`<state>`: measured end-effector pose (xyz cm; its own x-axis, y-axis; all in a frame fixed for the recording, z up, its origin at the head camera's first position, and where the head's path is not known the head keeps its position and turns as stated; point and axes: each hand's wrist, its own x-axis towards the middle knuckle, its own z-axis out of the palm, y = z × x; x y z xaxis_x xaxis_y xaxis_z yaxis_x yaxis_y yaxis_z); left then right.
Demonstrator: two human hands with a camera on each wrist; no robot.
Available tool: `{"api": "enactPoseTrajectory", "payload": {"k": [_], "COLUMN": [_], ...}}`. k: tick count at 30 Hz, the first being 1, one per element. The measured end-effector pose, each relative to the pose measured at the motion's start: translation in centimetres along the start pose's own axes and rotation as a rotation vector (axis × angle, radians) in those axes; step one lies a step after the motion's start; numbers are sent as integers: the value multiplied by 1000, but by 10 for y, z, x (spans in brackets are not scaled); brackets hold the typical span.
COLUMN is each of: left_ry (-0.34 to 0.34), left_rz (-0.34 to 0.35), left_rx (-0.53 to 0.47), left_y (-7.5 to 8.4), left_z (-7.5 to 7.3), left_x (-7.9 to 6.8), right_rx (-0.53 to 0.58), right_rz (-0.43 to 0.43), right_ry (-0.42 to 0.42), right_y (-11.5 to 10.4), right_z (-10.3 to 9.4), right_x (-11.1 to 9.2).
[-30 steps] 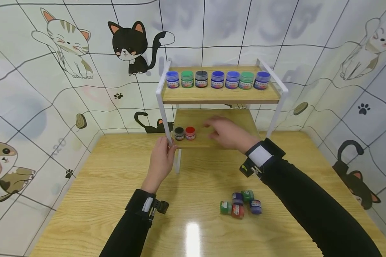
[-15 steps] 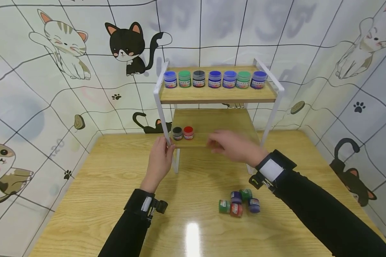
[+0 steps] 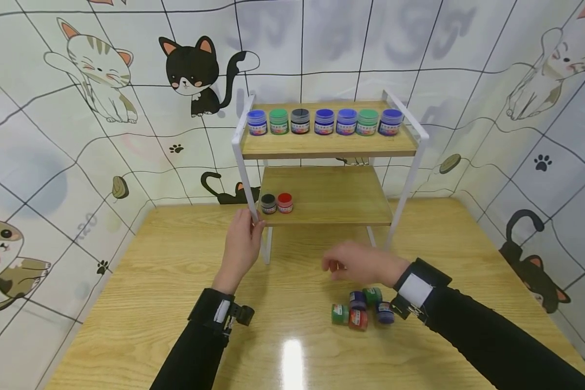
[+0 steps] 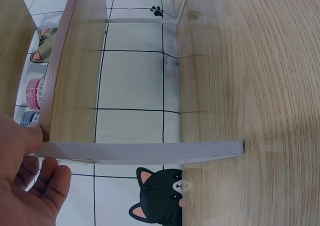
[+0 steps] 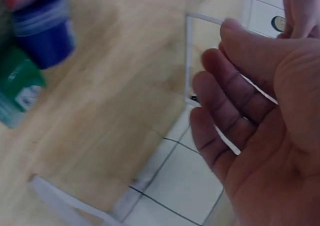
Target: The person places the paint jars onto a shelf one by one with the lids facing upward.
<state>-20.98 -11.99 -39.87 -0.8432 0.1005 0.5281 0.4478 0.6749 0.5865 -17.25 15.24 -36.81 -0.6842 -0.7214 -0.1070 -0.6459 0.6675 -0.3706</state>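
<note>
My left hand [image 3: 240, 241] grips the left white post [image 3: 246, 187] of a two-tier wooden rack [image 3: 331, 200], thumb at the lower board's edge; the left wrist view shows its fingers [image 4: 55, 181] bent under the post. On the lower shelf's left end stand a black-lidded paint jar [image 3: 268, 204] and a red-lidded jar [image 3: 285, 203]. My right hand [image 3: 363, 264] hovers over the table in front of the rack, loosely curled and holding nothing. Just below it lies a cluster of small paint jars: green [image 3: 340, 314], red [image 3: 358, 319], purple [image 3: 357, 299], another green [image 3: 372, 295] and blue [image 3: 384, 312].
Along the upper shelf [image 3: 322, 146] runs a row of several paint jars with blue, green and black lids. The rack stands on a wooden table [image 3: 166, 281], towards its back edge. A cat-print backdrop [image 3: 141, 135] encloses the back and sides.
My right hand has pulled back from the lower shelf and come down towards the jars on the table. My left hand keeps its grip on the post.
</note>
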Motion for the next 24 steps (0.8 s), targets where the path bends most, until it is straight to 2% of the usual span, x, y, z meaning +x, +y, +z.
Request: {"api": "enactPoseTrajectory", "payload": {"k": [8, 17, 24], "left_ry": [1, 39, -17], "left_rz": [1, 43, -24], "left_rx": [-17, -6, -8], "left_y": [0, -3, -1], "left_z": [-1, 2, 1], "left_x": [-1, -2, 0], "right_rx": [37, 51, 27], "right_rz": [40, 55, 89], "right_ry": [-50, -114, -141], "right_y": [13, 9, 6], "right_z": [21, 40, 48], "right_x": [-10, -14, -17]}}
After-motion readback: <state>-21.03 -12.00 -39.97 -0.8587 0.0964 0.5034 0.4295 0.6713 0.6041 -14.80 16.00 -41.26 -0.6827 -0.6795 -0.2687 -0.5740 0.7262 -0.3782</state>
